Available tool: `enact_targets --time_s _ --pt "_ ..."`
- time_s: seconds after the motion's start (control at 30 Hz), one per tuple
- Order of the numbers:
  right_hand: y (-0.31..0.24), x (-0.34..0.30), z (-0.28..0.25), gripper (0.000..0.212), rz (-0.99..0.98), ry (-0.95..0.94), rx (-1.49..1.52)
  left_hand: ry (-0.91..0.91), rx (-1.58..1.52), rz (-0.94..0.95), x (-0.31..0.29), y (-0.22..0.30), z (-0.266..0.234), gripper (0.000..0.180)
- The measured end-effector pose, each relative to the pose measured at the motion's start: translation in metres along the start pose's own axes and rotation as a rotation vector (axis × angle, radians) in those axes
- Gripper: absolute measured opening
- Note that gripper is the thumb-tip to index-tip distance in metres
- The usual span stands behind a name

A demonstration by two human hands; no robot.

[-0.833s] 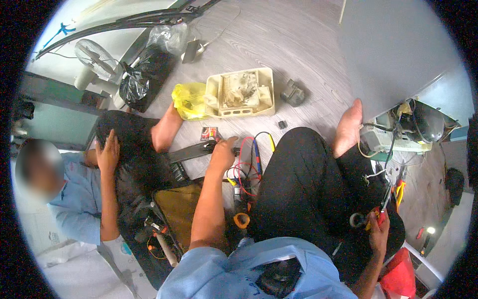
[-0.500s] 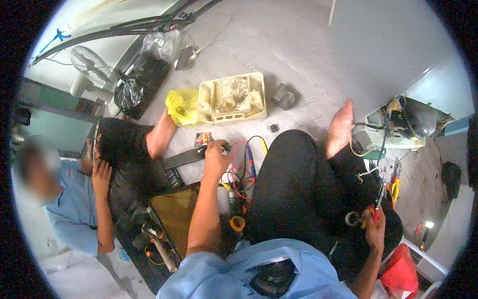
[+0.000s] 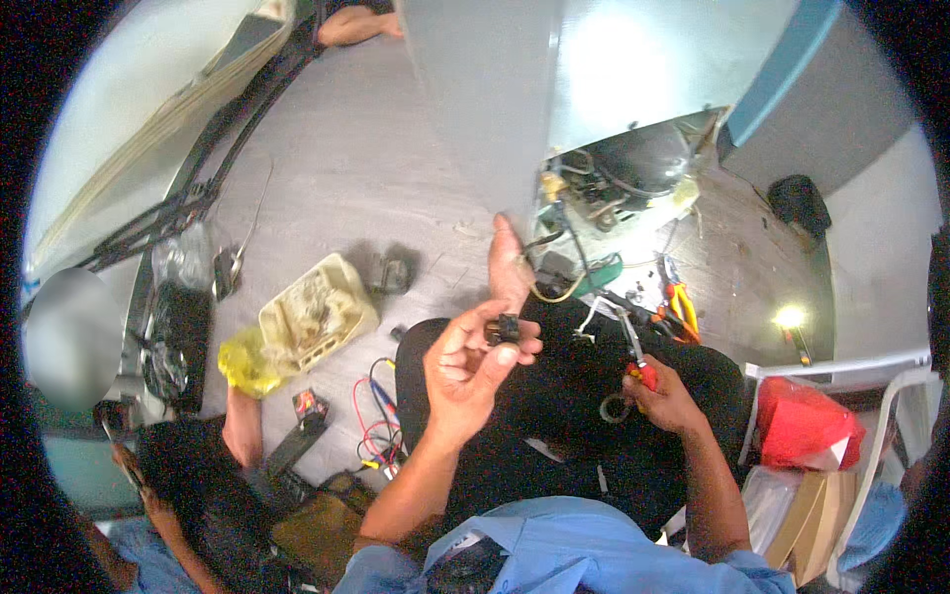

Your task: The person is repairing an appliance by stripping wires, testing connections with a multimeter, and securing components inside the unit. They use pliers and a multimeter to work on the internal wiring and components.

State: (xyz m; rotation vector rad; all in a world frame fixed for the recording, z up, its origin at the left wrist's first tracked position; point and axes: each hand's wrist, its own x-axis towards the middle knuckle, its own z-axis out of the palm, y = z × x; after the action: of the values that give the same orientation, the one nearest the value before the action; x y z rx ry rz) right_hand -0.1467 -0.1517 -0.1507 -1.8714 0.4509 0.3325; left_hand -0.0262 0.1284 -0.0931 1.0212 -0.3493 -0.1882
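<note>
My left hand [image 3: 465, 371] is raised over my lap, its thumb and fingers pinching a small black boxy part [image 3: 503, 331]. My right hand [image 3: 675, 398] is closed around the red handle of a slim-jawed pair of pliers [image 3: 633, 342], whose metal jaws point away from me. Beside that hand hangs a pale ring [image 3: 615, 408], perhaps a tape roll. Just past the pliers' tip are loose white wires [image 3: 598, 315] from the appliance, whose uncovered base shows a black domed compressor [image 3: 638, 163]. Yellow-and-red pliers [image 3: 679, 307] rest nearby.
A cream plastic tray [image 3: 332, 317] and yellow bag [image 3: 252, 361] lie on the floor at left, near red and black test leads [image 3: 368, 416]. Another person's arm [image 3: 178, 530] shows at lower left. A lit torch [image 3: 794, 325] and red bag [image 3: 807, 424] are at right.
The view has swung right, toward the appliance. My left hand has come from the floor items at left to above my lap with the small black part. My right hand still grips the pliers.
</note>
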Motion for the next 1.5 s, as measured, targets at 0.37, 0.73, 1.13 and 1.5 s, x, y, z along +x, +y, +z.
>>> enact_targets --time_s 0.37,0.73,1.13,1.5 --pt "0.002 0.003 -0.002 0.021 0.013 -0.059 0.025 -0.144 -0.146 -0.128 0.003 0.0 0.055 0.065" --pt "0.002 0.005 -0.004 0.014 -0.024 -0.066 0.011 -0.141 -0.233 -0.179 -0.001 -0.016 0.054 0.063" --pt "-0.005 0.005 -0.003 0.015 0.022 -0.084 0.046 -0.121 -0.351 -0.235 0.0 -0.029 0.043 0.067" --pt "0.0 -0.019 0.019 0.017 0.264 -0.212 0.124 -0.021 -0.194 -0.229 0.012 -0.067 0.007 0.047"
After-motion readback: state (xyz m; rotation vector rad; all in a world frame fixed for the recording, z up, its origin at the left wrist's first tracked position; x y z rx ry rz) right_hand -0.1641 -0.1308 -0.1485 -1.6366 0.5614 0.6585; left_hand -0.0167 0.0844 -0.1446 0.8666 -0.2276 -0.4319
